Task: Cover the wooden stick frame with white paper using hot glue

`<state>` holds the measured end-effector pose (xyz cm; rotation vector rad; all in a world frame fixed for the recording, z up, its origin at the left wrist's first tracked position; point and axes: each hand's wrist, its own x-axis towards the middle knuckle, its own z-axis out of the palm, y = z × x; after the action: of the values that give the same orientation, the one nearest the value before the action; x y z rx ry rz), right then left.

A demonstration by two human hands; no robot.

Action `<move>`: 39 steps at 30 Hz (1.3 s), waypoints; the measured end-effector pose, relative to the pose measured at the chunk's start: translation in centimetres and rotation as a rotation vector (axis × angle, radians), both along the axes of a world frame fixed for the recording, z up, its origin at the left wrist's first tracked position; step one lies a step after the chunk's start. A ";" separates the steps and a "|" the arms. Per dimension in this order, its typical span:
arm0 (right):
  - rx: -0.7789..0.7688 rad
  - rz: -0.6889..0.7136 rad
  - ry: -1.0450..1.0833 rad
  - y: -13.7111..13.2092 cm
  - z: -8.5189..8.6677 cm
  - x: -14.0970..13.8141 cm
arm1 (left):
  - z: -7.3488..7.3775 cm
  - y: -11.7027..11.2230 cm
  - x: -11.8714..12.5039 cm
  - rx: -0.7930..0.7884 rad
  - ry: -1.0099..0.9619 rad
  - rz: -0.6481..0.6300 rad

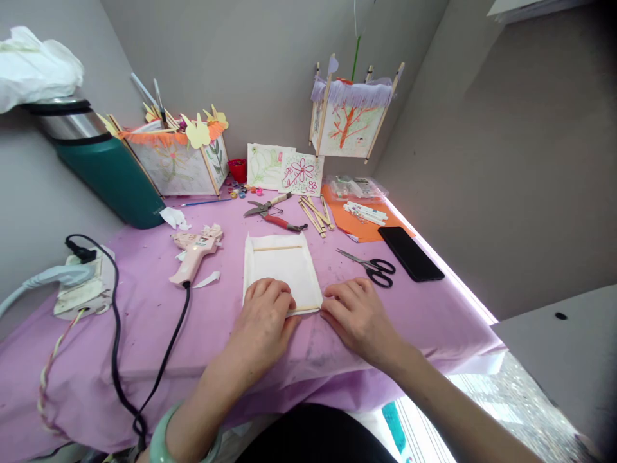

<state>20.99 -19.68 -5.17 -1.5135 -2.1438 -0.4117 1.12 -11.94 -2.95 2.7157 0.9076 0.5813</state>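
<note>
A white paper panel (274, 267) with raised edges lies flat on the purple tablecloth in front of me. One thin wooden stick (278, 248) runs across its far end, and another stick (308, 308) lies along the near edge. My left hand (267, 315) covers the panel's near left corner, its fingers curled over the near edge with the thumb below. At the near right corner, my right hand (359, 319) pinches the paper edge between bent fingers and thumb. Part of the near edge is hidden under the left hand.
Scissors (373, 265) and a black phone (411, 253) lie to the right. A pink glue gun (196, 254) with its cord is on the left, near a power strip (84, 286). Pruning shears (274, 215), short sticks (315, 215), a green bottle (108, 170) and paper lanterns (354, 122) are farther back.
</note>
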 end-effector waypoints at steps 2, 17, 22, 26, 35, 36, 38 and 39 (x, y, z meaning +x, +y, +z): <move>-0.001 0.011 -0.030 0.1 0.1 0.0 | 0.0 0.0 0.0 0.003 -0.001 0.002; 0.038 0.131 -0.111 0.8 0.4 0.1 | 0.1 -0.1 0.0 0.027 -0.013 0.000; 0.024 0.053 0.055 -0.2 0.6 0.5 | 0.1 -0.1 0.0 0.030 -0.016 0.005; 0.008 0.013 0.100 -1.1 0.8 0.3 | 0.1 -0.1 0.0 0.020 -0.008 0.001; -0.035 0.010 -0.041 -0.1 0.3 -0.2 | 0.1 -0.1 0.1 0.029 -0.010 0.005; -0.045 0.022 -0.059 0.0 0.3 -0.1 | 0.1 -0.2 0.1 0.028 -0.011 0.007; -0.054 0.044 -0.087 0.2 0.4 -0.1 | 0.2 -0.2 0.1 0.024 -0.015 0.007; -0.052 0.053 -0.096 0.4 0.5 -0.1 | 0.2 -0.2 0.1 0.021 -0.016 0.008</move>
<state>20.92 -19.32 -4.70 -1.4894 -2.2799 -0.4212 1.20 -12.14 -2.78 2.7230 0.9134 0.6170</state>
